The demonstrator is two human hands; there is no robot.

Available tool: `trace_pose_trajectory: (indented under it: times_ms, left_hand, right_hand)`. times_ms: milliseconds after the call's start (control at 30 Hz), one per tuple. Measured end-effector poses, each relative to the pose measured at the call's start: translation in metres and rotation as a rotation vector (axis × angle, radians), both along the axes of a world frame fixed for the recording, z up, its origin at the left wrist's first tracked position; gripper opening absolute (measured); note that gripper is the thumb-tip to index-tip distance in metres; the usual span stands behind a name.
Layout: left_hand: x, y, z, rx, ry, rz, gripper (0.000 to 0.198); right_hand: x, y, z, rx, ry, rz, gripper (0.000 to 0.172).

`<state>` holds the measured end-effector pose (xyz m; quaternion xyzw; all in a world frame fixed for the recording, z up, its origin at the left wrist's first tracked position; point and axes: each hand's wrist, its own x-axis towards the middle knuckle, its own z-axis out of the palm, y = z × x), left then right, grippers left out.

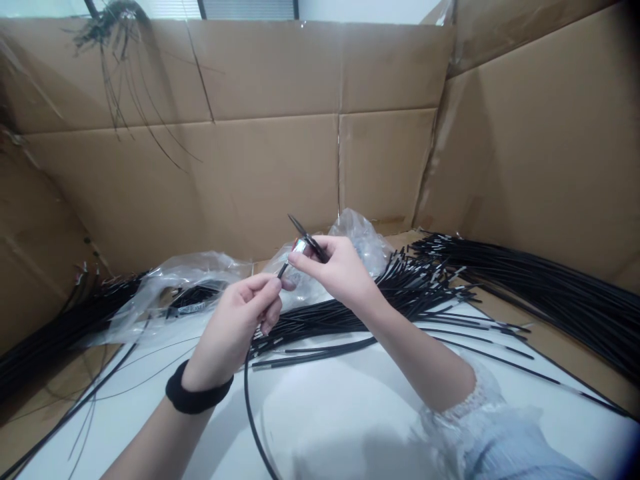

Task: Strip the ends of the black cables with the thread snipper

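My left hand [240, 317] is pinching the end of a black cable [249, 393] between thumb and forefinger above the white table [350, 413], while my right hand [337, 267] is clamping a small silvery connector [299, 247] (details too small to tell) against that end, black cable bundle [400, 293] lying beyond

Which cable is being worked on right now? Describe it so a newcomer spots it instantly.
Start at the white table walled in by cardboard, with black cable bundles fanned across it. The worked cable is the single black one curving up from the near edge into the left hand. Unlike the others, its tip is raised off the table, met by the right hand.
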<state>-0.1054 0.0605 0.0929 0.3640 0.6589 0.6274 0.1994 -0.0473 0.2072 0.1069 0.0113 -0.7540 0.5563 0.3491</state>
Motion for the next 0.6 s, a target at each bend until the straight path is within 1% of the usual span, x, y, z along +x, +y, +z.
trace_pose_trajectory:
  times_ms: [67,100,133,167,233,300,333,367,467,533,600]
  left_hand:
    - [0.000,-0.001,-0.003,-0.059,0.283,0.242,0.024]
    - [0.000,-0.002,-0.004,-0.090,0.386,0.320,0.024]
    - [0.000,-0.002,-0.004,-0.118,0.448,0.353,0.025]
    - [-0.001,-0.003,-0.004,-0.140,0.467,0.345,0.026]
    - [-0.003,-0.004,-0.003,-0.166,0.418,0.261,0.029]
    - [-0.004,-0.005,-0.002,-0.165,0.356,0.200,0.030]
    - [-0.005,-0.005,-0.001,-0.163,0.340,0.183,0.031]
    - [-0.005,-0.005,-0.001,-0.163,0.330,0.171,0.031]
    - [-0.004,-0.006,0.000,-0.175,0.322,0.135,0.032]
    - [-0.003,-0.006,0.000,-0.183,0.310,0.108,0.033]
    - [-0.002,-0.006,0.000,-0.184,0.298,0.088,0.033]
  right_hand:
    - [0.001,0.009,0.004,-0.008,0.055,-0.110,0.026]
    - [0.002,0.018,0.005,-0.026,0.097,-0.186,0.027]
    - [0.003,0.029,0.007,-0.043,0.137,-0.262,0.028]
    - [0.003,0.042,0.008,-0.041,0.164,-0.325,0.028]
    - [0.002,0.072,0.007,0.029,0.103,-0.356,0.027]
    - [-0.003,0.101,0.002,0.139,-0.072,-0.371,0.027]
    - [-0.007,0.114,-0.003,0.214,-0.187,-0.403,0.027]
    - [-0.011,0.126,-0.010,0.291,-0.313,-0.460,0.027]
    - [-0.029,0.151,-0.034,0.334,-0.521,-0.509,0.024]
    - [-0.042,0.159,-0.053,0.358,-0.638,-0.515,0.020]
    - [-0.054,0.164,-0.069,0.397,-0.736,-0.552,0.018]
